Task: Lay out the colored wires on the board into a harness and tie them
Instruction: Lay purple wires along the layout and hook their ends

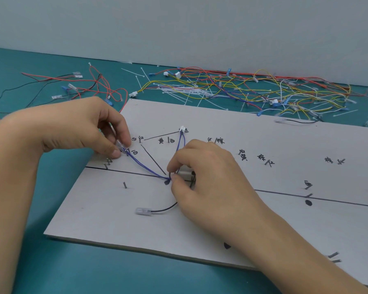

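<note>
Between thumb and finger of our left hand [77, 126] we're pinching the clear plastic terminal sleeve [119, 144] on the thin blue insulated wires [145, 167]. Our right hand [208, 181] pinches them at the bend further along. Past that they climb to a small white plug [181, 129] on the flat grey board [115, 219]. They look light and floppy, so we'd grab the stiffer ends.

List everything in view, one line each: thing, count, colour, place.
table: one, teal, under everything
board: one, pale grey, on table
pins: many, dark metal, standing in board
white connector: one, upper board
blue wires: two, on board, white connector to both hands
black wires: two, on board, front and back edge
loose wires: many, mixed colours, behind board
cable ties: many, white, among loose wires
left hand: pinches clear terminal on blue wires
right hand: pinches blue wires at a pin
</note>
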{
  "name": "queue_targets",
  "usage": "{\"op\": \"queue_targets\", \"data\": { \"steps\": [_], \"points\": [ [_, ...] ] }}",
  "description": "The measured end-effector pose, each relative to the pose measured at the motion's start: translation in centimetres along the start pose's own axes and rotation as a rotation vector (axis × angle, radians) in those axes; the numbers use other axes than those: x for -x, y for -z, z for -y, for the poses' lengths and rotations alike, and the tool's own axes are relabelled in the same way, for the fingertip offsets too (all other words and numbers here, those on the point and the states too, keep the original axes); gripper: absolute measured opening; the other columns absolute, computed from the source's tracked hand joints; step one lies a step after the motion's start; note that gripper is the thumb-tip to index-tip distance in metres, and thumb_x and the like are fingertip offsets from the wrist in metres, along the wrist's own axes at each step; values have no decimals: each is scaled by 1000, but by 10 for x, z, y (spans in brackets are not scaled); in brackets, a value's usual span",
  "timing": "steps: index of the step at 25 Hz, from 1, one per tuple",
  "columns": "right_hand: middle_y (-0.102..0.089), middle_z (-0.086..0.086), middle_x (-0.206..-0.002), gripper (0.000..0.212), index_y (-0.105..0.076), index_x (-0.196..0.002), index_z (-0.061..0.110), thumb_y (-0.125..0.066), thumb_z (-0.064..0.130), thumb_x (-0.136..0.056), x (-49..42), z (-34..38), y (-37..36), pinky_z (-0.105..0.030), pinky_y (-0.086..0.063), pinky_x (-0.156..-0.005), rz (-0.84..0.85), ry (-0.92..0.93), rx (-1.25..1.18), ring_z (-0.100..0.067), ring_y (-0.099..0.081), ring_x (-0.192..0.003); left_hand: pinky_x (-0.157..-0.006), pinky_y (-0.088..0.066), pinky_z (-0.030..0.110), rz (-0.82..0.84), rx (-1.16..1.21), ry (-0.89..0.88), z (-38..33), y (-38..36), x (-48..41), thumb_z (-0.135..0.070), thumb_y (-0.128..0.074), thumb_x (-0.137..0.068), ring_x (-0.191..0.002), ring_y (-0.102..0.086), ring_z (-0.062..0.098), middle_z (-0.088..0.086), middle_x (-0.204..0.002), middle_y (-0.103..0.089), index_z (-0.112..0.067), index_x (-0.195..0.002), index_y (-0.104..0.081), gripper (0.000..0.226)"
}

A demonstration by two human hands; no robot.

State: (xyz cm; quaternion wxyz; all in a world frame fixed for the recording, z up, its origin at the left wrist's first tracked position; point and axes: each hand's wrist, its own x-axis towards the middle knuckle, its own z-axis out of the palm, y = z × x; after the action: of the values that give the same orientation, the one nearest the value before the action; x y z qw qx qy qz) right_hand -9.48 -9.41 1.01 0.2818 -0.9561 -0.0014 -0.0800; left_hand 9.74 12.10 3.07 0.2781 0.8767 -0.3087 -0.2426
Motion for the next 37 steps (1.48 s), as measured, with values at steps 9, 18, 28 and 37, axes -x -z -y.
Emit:
{"op": "queue_targets", "data": {
  "steps": [9, 18, 28, 37],
  "points": [
    [-58, 13, -104, 19, -66, -106, 31, -57, 25, -90, 5, 3, 2, -41, -44, -94, 9, 18, -26, -17, -50, -104, -50, -47, 8, -163, -4, -68, -9, -5, -3, -15, -59, -66, -62, -62, -5, -19, -80, -71, -42, -92, -80, 43],
    [-54, 14, -102, 18, -63, -108, 33, -56, 29, -92, 6, 5, 2, -39, -42, -94, 57, 42, -2, -14, -47, -103, -76, -62, 48, -249, -11, -20, -43, -34, -12, -26, -56, -68, -73, -70, 15, -11, -83, -74, -43, -87, -77, 33],
    [-60, 13, -98, 17, -63, -106, 30, -56, 27, -91, 6, 4, 2, -40, -46, -91, 63, 62, -10, -15, -51, -99, -66, -54, 22, -337, -44, -20, -36, -36, -21, 10, -55, -85, -69, -67, 4, -11, -74, -73, -32, -83, -78, 49],
    [-59, 10, -100, 16, -61, -106, 29, -55, 27, -92, 6, 4, 3, -42, -44, -92, 77, 61, -23, -18, -51, -100, -51, -43, 6, -396, 11, -19, -31, -38, -29, 13, -55, -82, -55, -60, -4, -3, -75, -75, -29, -80, -79, 48]
  ]
}}
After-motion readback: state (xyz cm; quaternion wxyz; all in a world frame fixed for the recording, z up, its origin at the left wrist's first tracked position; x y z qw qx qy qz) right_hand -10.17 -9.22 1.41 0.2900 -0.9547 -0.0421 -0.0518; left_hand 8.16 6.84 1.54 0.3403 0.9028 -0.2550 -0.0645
